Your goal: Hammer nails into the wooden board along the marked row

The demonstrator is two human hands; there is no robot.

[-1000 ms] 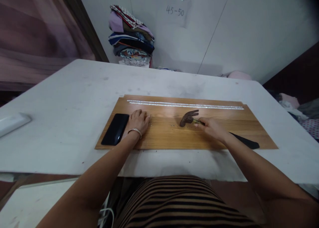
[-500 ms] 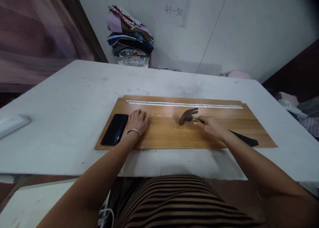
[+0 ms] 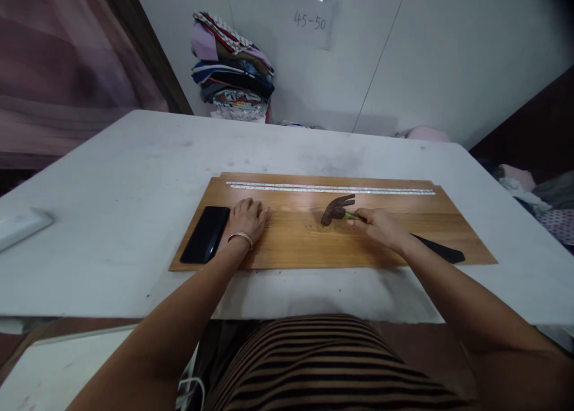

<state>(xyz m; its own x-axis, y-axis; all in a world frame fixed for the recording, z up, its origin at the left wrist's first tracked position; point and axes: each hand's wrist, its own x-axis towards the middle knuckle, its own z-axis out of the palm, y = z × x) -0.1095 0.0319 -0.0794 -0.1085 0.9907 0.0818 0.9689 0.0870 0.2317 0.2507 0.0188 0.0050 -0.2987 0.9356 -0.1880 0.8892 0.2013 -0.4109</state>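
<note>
My right hand (image 3: 381, 227) is closed around the handle of a rusty claw hammer (image 3: 335, 211), gripping it close to the head. The hammer head is over the middle of a wooden board (image 3: 291, 252), by small dark nail-like points in a row (image 3: 338, 228). Beyond my right wrist a black tapered piece (image 3: 442, 250) shows, in line with the handle. On the board's left part my left hand (image 3: 246, 219) lies palm down with fingers stretched out. Next to it is a black smartphone (image 3: 205, 234). What may lie beneath the left palm is hidden.
Two white measuring strips (image 3: 332, 189) run along the board's far edge. The board rests on a white table (image 3: 134, 219) with a white object (image 3: 24, 225) at its left. Folded clothes (image 3: 233, 67) are stacked behind, against the wall.
Hardly anything differs. The whole view has shifted by a few pixels; both hands and the hammer keep their places on the board.
</note>
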